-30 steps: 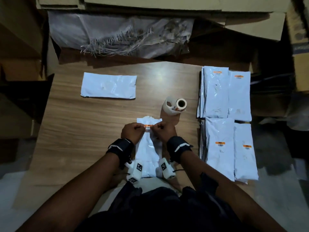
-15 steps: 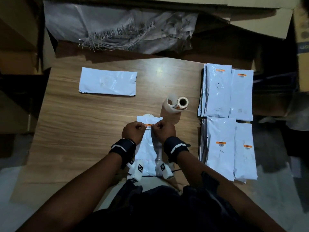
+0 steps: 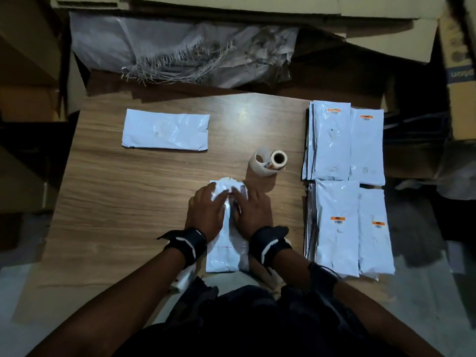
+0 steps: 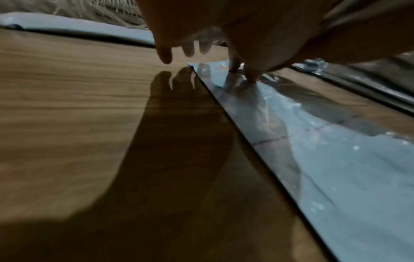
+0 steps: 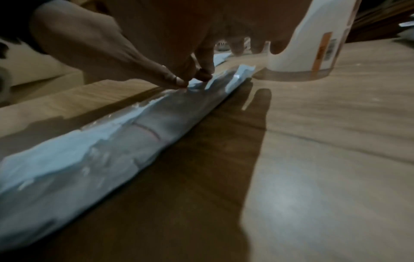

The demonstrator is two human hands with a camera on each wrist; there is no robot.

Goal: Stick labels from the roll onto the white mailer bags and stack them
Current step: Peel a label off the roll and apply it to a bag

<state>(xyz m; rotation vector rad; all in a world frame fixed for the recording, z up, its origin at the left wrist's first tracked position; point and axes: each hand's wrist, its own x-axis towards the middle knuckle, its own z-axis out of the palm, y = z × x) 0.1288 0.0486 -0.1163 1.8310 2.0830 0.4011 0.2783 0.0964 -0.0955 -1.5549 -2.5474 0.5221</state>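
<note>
A white mailer bag [image 3: 226, 256] lies lengthwise on the wooden table [image 3: 128, 202] right in front of me. Both hands lie flat on its far half. My left hand [image 3: 206, 210] presses the left side with straight fingers [image 4: 233, 65]. My right hand [image 3: 255, 210] presses the right side, its thumb and forefinger tips [image 5: 183, 81] down on the plastic. The fingers cover the label in the head view. The label roll [image 3: 270, 161] lies just beyond the bag, with an orange label [image 5: 322, 51] showing on its strip.
Labelled bags fill the table's right side: two stacks at the back [image 3: 332, 140] [image 3: 367, 148] and two nearer ones [image 3: 337, 228] [image 3: 374, 233]. One plain bag [image 3: 166, 131] lies crosswise at the far left. Cardboard and a woven sack [image 3: 180, 55] sit beyond the table.
Both hands pinched the orange label over the top of the bag before. Their fingers have now straightened and pressed flat onto the bag, hiding the label.
</note>
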